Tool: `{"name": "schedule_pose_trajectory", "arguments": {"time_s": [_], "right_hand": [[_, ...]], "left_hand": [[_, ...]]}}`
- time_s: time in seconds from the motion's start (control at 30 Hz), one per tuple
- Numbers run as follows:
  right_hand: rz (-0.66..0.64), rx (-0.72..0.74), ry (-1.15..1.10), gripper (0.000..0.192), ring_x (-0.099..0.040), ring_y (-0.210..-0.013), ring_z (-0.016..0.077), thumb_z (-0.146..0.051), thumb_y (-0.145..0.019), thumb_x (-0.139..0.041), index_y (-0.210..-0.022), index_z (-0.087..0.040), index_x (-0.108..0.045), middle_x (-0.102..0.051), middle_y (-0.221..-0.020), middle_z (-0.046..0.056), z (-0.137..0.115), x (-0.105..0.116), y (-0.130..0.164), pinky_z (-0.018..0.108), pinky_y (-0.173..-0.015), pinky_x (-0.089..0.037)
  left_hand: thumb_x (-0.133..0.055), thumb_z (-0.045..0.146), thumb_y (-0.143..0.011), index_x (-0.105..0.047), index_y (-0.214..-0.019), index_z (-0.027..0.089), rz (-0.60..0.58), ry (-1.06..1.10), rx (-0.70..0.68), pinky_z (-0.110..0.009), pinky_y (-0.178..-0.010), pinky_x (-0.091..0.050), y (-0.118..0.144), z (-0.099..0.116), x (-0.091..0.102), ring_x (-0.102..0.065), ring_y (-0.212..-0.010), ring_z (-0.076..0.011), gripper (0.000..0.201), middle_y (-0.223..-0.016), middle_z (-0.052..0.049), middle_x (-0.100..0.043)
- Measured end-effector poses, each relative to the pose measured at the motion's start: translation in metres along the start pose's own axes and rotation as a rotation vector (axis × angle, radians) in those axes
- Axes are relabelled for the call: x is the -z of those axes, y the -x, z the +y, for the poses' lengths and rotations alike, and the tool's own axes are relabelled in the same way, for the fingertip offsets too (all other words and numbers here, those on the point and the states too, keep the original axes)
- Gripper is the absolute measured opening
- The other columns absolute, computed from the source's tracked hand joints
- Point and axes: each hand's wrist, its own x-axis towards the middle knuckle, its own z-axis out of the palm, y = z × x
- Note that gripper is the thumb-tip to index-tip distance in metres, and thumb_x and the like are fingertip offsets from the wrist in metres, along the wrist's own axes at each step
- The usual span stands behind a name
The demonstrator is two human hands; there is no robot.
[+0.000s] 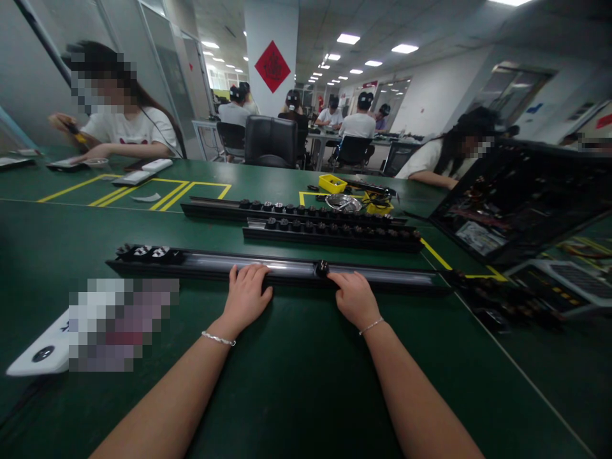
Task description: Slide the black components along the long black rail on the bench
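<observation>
On green table (306, 382): long black rail (277, 266), likely rigid and unwieldy, best gripped near both ends; left hand (246, 294) fingers pressed flat on it, right hand (354, 296) fingertips at small knob (322, 268).

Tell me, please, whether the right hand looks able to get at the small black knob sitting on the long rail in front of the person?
Probably yes. The right hand rests on the near edge of the long rail, and the black knob sits just beyond its fingertips, with nothing lying between them. The left hand rests further along, clear of it.

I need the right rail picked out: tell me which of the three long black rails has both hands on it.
The nearest rail: the left hand and right hand rest on it. It holds few knobs; the other two are full.
</observation>
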Motion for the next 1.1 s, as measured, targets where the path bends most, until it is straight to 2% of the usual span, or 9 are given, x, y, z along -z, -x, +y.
{"name": "schedule_pose_trajectory", "arguments": {"time_s": [1.1], "right_hand": [[0.022,-0.003,0.004,0.04,-0.056,-0.092,0.0176,-0.006,-0.077,-0.039,-0.107,-0.019,-0.063,-0.066,-0.095,0.006,0.0056,-0.0033,-0.0028,0.032,-0.098,-0.03]], "left_hand": [[-0.049,0.031,-0.079,-0.054,-0.115,0.023,0.005,0.002,-0.003,-0.053,-0.109,-0.017,-0.0006,0.0003,0.0007,-0.047,-0.119,-0.0263,0.037,-0.121,-0.008,-0.06]]}}
